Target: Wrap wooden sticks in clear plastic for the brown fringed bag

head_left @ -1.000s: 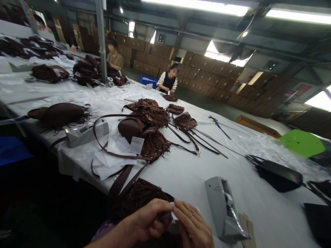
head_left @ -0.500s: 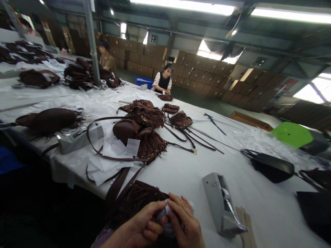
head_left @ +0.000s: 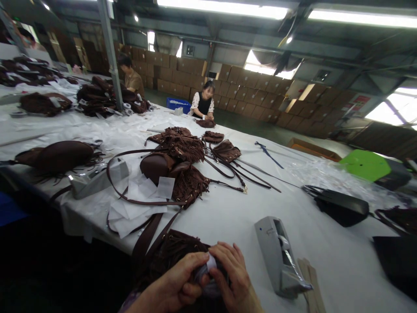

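Observation:
At the front edge of the table, a brown fringed bag [head_left: 169, 250] lies under and behind my hands. My left hand [head_left: 187, 278] is closed, its thumb and fingers pinching a whitish wrapping [head_left: 211, 263] bunched over part of the bag. From the other side, my right hand [head_left: 233, 274] curls round the same wrapping, thumb against it. What is inside the wrapping is hidden. To the right of my hands stands a grey tape dispenser [head_left: 276, 256] with a roll in it.
More brown fringed bags [head_left: 189, 148] with long straps lie mid-table, near loose white sheets [head_left: 133, 208]. A second dispenser [head_left: 99, 178] sits at the left edge. On the right are a black bag [head_left: 342, 206] and clear plastic [head_left: 319, 174]. A co-worker [head_left: 202, 102] handles a bag at the far side.
My right-hand fingers have shifted slightly, showing more of the white wrapping between my thumbs. The view has moved a little; both hands keep their grip.

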### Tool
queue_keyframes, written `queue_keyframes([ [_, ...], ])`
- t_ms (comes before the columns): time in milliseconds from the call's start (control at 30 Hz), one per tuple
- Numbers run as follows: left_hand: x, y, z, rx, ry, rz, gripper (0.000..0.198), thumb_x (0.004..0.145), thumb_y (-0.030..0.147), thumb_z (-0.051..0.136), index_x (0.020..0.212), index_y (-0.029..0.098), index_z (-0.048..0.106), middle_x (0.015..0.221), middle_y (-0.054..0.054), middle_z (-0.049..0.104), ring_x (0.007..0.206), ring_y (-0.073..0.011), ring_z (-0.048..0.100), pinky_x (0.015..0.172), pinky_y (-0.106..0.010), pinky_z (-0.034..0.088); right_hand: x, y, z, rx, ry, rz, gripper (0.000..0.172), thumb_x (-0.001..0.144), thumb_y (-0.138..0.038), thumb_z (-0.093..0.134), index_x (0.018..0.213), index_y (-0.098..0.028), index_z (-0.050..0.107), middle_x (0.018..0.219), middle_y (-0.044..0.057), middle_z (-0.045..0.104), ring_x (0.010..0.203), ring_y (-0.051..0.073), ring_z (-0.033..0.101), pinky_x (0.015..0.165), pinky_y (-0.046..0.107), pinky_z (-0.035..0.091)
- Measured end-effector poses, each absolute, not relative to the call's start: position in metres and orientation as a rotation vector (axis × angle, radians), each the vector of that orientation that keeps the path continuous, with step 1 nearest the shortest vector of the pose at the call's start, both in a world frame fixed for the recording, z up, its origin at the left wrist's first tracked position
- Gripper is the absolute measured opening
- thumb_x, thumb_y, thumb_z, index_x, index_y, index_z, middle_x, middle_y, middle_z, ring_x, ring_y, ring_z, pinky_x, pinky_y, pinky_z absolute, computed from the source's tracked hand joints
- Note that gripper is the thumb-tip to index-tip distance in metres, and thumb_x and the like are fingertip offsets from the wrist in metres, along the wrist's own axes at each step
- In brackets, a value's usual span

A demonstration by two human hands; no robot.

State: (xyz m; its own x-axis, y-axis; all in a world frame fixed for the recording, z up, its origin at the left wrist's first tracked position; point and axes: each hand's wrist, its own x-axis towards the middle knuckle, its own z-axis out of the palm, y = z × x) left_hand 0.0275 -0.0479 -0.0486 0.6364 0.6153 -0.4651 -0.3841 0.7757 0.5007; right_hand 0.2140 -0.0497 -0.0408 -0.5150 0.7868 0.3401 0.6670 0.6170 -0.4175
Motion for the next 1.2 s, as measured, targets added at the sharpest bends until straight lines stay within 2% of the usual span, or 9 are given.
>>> queue_keyframes([
  [133,0.029,-0.051,-0.05,0.471,0.716,0.619,0.048,0.068,0.061,0.068,0.083,0.021,0.045,0.057,0.009,0.05,0.028,0.001,0.022,0.029,-0.016,0.003,0.21,-0.049,-0.034,-1.109,-2.337,0.492,0.036,0.098,-0.026,0.046,0.133,-0.027,0.044,0.119,0.005,0.064,0.106,0.022,0.06,0.094,0.041,0.046],
  [300,0.035,-0.052,-0.061,0.546,0.78,0.678,0.045,0.076,0.063,0.06,0.086,0.023,0.042,0.061,0.01,0.05,0.028,0.0,0.024,0.027,-0.016,0.006,0.205,-0.049,-0.038,-1.114,-2.26,0.442,0.027,0.095,-0.018,0.046,0.12,-0.024,0.052,0.106,0.004,0.068,0.095,0.021,0.061,0.085,0.038,0.047],
  [433,0.034,-0.051,-0.06,0.622,0.783,0.699,0.048,0.076,0.066,0.059,0.092,0.024,0.039,0.064,0.01,0.052,0.026,-0.0007,0.023,0.025,-0.016,0.006,0.204,-0.047,-0.044,-1.154,-2.212,0.433,0.021,0.096,-0.019,0.045,0.113,-0.024,0.055,0.099,0.003,0.069,0.087,0.02,0.061,0.08,0.036,0.048],
  [567,0.033,-0.049,-0.061,0.745,0.796,0.677,0.052,0.075,0.068,0.058,0.095,0.023,0.041,0.071,0.007,0.057,0.025,-0.0013,0.024,0.025,-0.019,0.009,0.206,-0.046,-0.051,-1.202,-2.217,0.411,0.02,0.096,-0.021,0.046,0.113,-0.022,0.056,0.098,0.004,0.07,0.087,0.021,0.062,0.081,0.037,0.048],
  [633,0.032,-0.048,-0.066,0.81,0.855,0.703,0.048,0.079,0.066,0.054,0.095,0.021,0.044,0.072,0.006,0.057,0.029,-0.0019,0.027,0.029,-0.02,0.016,0.207,-0.046,-0.053,-1.217,-2.223,0.409,0.02,0.096,-0.022,0.047,0.113,-0.021,0.057,0.099,0.005,0.071,0.087,0.021,0.063,0.081,0.038,0.049],
  [700,0.03,-0.046,-0.069,0.955,0.917,0.765,0.042,0.084,0.059,0.052,0.091,0.018,0.051,0.073,0.004,0.056,0.043,-0.0047,0.04,0.041,-0.019,0.03,0.207,-0.047,-0.052,-1.22,-2.226,0.428,0.02,0.095,-0.024,0.049,0.113,-0.021,0.058,0.1,0.005,0.071,0.088,0.022,0.064,0.081,0.037,0.05],
  [767,0.026,-0.043,-0.069,1.145,0.965,0.79,0.036,0.086,0.05,0.054,0.084,0.015,0.058,0.073,0.002,0.055,0.061,-0.0087,0.047,0.056,-0.02,0.036,0.206,-0.048,-0.048,-1.221,-2.225,0.468,0.02,0.095,-0.026,0.05,0.113,-0.022,0.059,0.101,0.005,0.072,0.09,0.021,0.065,0.08,0.036,0.05],
  [1033,0.025,-0.038,-0.065,1.236,1.068,0.701,0.02,0.078,0.028,0.053,0.078,0.012,0.064,0.067,0.002,0.053,0.063,-0.0118,0.043,0.056,-0.022,0.031,0.204,-0.05,-0.04,-1.181,-2.254,0.534,0.021,0.096,-0.028,0.05,0.113,-0.023,0.061,0.099,0.005,0.073,0.088,0.02,0.066,0.084,0.036,0.051],
  [1200,0.029,-0.047,-0.069,1.245,1.096,0.78,0.03,0.081,0.039,0.055,0.075,0.013,0.067,0.069,-0.002,0.06,0.067,-0.0161,0.051,0.062,-0.025,0.038,0.221,-0.057,-0.036,-1.254,-2.142,0.48,0.038,0.094,-0.035,0.054,0.13,-0.022,0.053,0.12,0.01,0.066,0.111,0.023,0.061,0.097,0.04,0.051],
])
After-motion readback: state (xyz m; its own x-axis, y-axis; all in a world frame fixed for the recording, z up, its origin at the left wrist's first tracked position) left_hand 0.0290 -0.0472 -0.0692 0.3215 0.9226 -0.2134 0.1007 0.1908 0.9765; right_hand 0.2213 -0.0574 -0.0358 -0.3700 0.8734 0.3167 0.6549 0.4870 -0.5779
